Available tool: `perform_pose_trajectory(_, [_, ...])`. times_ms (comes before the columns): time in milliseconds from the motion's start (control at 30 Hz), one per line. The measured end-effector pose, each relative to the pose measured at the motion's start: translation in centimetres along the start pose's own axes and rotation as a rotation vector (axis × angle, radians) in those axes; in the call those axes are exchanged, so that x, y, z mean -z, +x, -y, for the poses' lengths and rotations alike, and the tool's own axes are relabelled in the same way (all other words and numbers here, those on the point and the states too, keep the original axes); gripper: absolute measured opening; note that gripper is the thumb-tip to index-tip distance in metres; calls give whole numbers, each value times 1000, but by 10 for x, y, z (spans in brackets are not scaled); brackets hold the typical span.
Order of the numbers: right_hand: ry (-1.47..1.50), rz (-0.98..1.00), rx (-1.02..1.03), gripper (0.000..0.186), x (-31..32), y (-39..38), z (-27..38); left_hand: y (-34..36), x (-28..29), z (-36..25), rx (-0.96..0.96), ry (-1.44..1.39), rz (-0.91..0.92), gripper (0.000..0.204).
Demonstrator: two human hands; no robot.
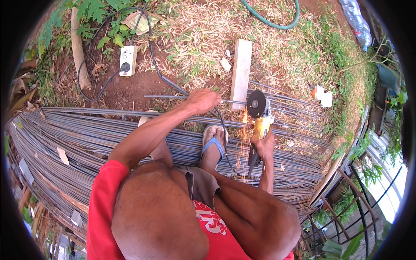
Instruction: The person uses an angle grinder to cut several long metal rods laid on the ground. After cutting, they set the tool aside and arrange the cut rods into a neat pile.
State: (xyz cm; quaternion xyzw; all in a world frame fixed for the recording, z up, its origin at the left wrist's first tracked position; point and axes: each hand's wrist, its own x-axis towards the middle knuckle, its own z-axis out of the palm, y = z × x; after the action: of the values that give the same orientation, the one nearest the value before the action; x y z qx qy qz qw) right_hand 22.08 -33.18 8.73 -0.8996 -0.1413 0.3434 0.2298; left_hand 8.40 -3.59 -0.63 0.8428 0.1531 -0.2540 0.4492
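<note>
My left hand (203, 101) is closed around a thin steel rod (162, 96) that runs left to right. Its right part crosses the near end of a wooden plank (242, 65) lying on the ground. In my right hand (265, 144) is a yellow and black angle grinder (261, 127), gripped by its body. The dark cutting disc (256, 104) is at the rod, just right of the plank's near end. Orange sparks (245, 125) spray down from there toward me. The exact contact point is hidden behind the disc.
A wide bundle of long steel rods (99, 143) lies beneath me, my sandalled foot (212, 145) on it. Shorter rods (286, 104) lie right of the plank. A black cord runs to a white power strip (128, 60). A green hose (277, 26) curves at the far side.
</note>
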Motion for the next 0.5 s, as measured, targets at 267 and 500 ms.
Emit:
perform_pose_trajectory(267, [-25,20,52,55,-5,-11,-23,-2,-4,8,-30,-23,-41,35])
perform_pose_trajectory(500, [-67,9,3,70,-5,10,-3,1,-2,8,37,-83,33,33])
